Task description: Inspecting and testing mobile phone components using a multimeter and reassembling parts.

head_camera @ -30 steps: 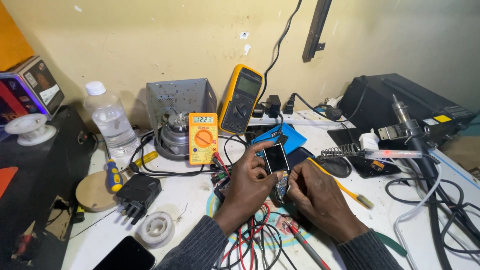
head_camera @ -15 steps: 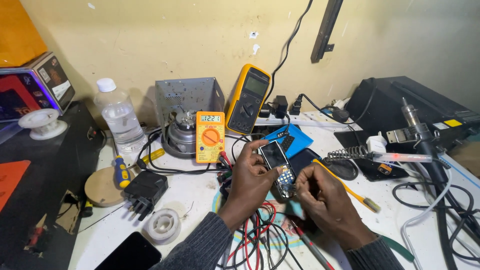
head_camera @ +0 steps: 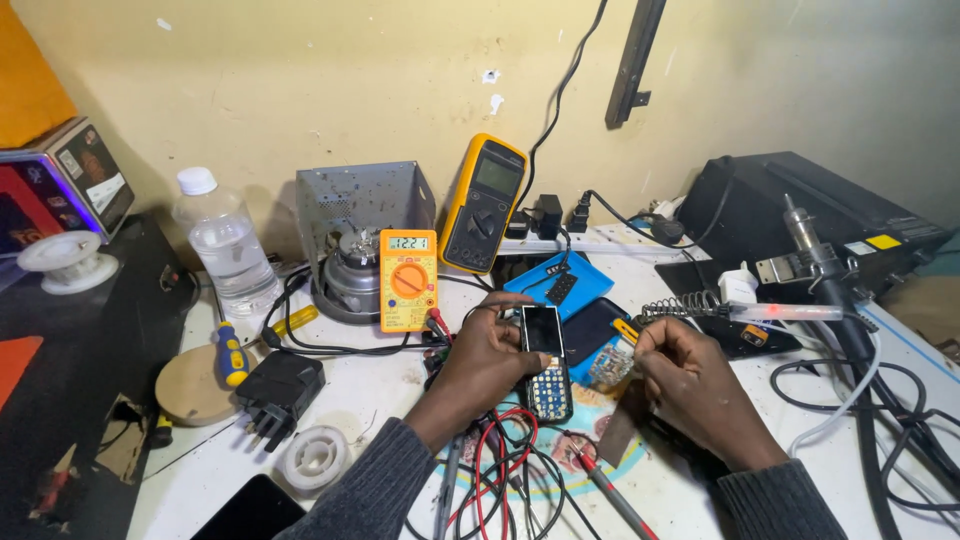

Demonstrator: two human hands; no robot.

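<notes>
Keypad phone (head_camera: 546, 362): small bar handset, dark screen up, keypad toward wearer, held just above white bench (head_camera: 380, 400) at centre. Left hand (head_camera: 487, 362) clamped on it, thumb on left edge, fingers wrapped behind. Looks light, rigid, slick plastic shell; screen likely fragile. Best gripped by long edges, not by screen or keys. Right hand (head_camera: 690, 375) closed beside phone's right edge, fingertips pinched on something small; cannot tell what.

Surroundings, big to small:
- Black equipment box (head_camera: 800, 215) far right, soldering iron (head_camera: 825, 275) in stand in front, coil holder (head_camera: 680, 305) near right hand. Possibly hot, keep clear.
- Grey metal housing (head_camera: 365, 200) at back, round metal part (head_camera: 350, 275) in front.
- Water bottle (head_camera: 225, 245) at left, capped.
- Yellow multimeter (head_camera: 483, 203) leaning on wall.
- Orange multimeter (head_camera: 408, 280) just behind left hand, display lit.
- Blue mat (head_camera: 580, 285) behind phone.
- Black plug adapter (head_camera: 278, 385), screwdriver (head_camera: 232, 355), solder spool (head_camera: 315, 457) at left.
- Red and black probe leads (head_camera: 500, 465) tangled under both wrists; main snag risk.
</notes>
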